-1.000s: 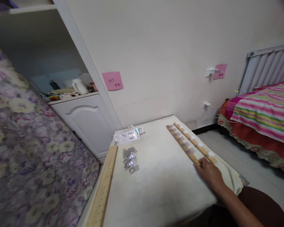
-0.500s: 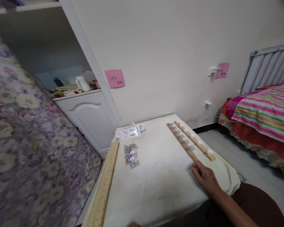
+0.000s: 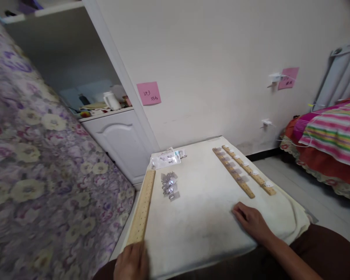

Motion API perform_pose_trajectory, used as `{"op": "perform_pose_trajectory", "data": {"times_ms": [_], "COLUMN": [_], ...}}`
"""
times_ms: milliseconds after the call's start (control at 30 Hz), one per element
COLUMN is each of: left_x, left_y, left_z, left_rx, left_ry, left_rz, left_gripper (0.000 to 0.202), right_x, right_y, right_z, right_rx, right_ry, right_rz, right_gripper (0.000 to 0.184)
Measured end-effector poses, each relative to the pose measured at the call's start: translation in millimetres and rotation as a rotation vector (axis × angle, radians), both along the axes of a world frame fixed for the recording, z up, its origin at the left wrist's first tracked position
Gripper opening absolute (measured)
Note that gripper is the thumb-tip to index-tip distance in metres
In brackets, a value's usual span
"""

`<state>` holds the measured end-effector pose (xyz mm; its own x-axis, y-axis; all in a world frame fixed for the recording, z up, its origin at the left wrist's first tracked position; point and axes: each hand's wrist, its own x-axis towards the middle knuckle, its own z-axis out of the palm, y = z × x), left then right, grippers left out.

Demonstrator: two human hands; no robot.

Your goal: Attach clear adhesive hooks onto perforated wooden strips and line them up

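My left hand [image 3: 131,261], slightly blurred, is closed over the near end of the pale drilled wooden strips [image 3: 142,206] along the table's left side; it hides that end. My right hand [image 3: 251,221] rests on the table with its fingers curled in, and nothing shows in them. Just beyond it lies a wooden strip [image 3: 247,190] with several small clear plastic packets on it. A second strip [image 3: 270,189], carrying several small white pieces, lies parallel on its right. Several clear packets with shiny metal parts [image 3: 169,186] sit in a cluster right of the left-hand strips.
A cloth-covered table [image 3: 198,217] stands against the wall. Flat printed packaging [image 3: 166,158] lies at its far left corner. A floral curtain [image 3: 61,186] and a white cabinet [image 3: 116,147] are on the left, a bed [image 3: 332,144] on the right.
My left hand has come in from the bottom edge onto the near end of the left strips. My right hand has drawn back from the packet-covered strip's end. The view has shifted a little.
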<state>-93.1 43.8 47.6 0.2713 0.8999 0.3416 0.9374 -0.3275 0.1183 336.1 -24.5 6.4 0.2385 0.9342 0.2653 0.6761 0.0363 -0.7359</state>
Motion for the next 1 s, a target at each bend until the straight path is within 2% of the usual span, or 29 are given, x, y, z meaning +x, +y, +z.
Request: {"op": "perform_pose_trajectory", "data": {"times_ms": [100,200,267,333,500,600,733,867,1000], "left_x": [29,66,89,108,128,130,129,131,157], "left_y": [5,17,30,48,93,106,106,98,75], "left_z": [5.0,10.6,11.9,10.5,-0.5,-5.5,-4.8,1.7,9.3], "left_rx": [0.048,-0.028,-0.087,-0.097,-0.081,-0.081,-0.068,-0.067,-0.109], "left_ry": [-0.030,-0.074,-0.129,-0.180,-0.196,-0.195,-0.219,-0.271,-0.313], "left_rz": [-0.057,-0.135,-0.108,-0.022,0.070,0.080,0.087,0.062,-0.034], "left_gripper": [0.024,0.025,0.029,0.033,0.029,0.021,0.017,0.015,0.014], "right_x": [0,1,2,2,2,3,4,4,3], "right_y": [0,1,2,3,4,6,8,7,5], "right_z": [-3.8,-7.0,-7.8,-7.1,-2.4,-1.2,0.3,8.5,19.4], "right_rx": [-0.018,-0.027,-0.036,-0.041,-0.062,-0.083,-0.107,-0.078,-0.027], "right_ry": [-0.008,0.017,0.048,0.077,0.033,-0.007,-0.006,0.063,0.203], "right_rz": [-0.002,-0.008,-0.011,-0.013,0.009,0.016,0.013,0.008,-0.004], "right_gripper": [0.021,0.020,0.021,0.024,0.026,0.026,0.026,0.025,0.022]}}
